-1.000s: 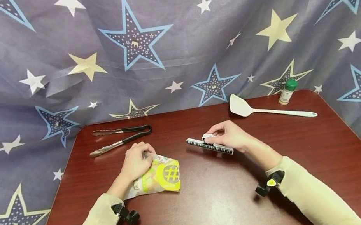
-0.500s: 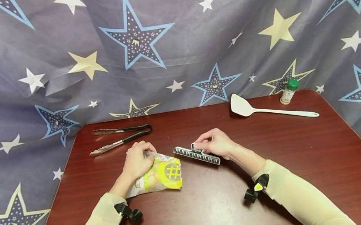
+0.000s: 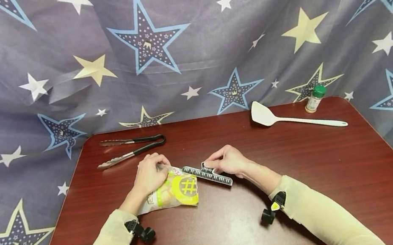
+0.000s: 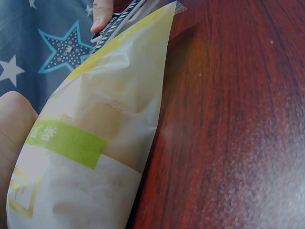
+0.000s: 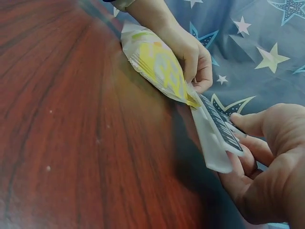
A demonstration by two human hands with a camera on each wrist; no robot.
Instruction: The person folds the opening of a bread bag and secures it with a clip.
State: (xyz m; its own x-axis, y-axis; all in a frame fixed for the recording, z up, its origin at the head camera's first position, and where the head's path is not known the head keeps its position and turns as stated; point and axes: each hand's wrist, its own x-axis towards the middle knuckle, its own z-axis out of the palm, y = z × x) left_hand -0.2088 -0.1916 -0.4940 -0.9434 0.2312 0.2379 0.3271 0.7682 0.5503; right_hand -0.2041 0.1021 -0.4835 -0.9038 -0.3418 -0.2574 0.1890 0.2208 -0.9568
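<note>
A yellow and white plastic food bag point(image 3: 176, 192) lies on the table, its far edge gripped under the curled fingers of my left hand point(image 3: 150, 173). My right hand point(image 3: 229, 162) pinches the handles of a long bag clip point(image 3: 208, 175) with a piano-key pattern. In the right wrist view the two plates of the clip point(image 5: 220, 129) stand apart at the near end, and its far end meets the corner of the bag point(image 5: 159, 64). Whether the bag's edge is between the plates, I cannot tell. Pale contents show through the bag point(image 4: 109, 119) in the left wrist view.
Tongs with black handles point(image 3: 148, 147) lie at the back left. A white spatula point(image 3: 262, 115) lies at the back right, beside a green-capped shaker point(image 3: 315, 99). The dark red table point(image 3: 222, 238) ends at a star-patterned cloth point(image 3: 186, 55).
My right hand has carried the clip leftward and toward me, from a spot apart from the bag to the bag's right edge. The left hand and bag have hardly moved.
</note>
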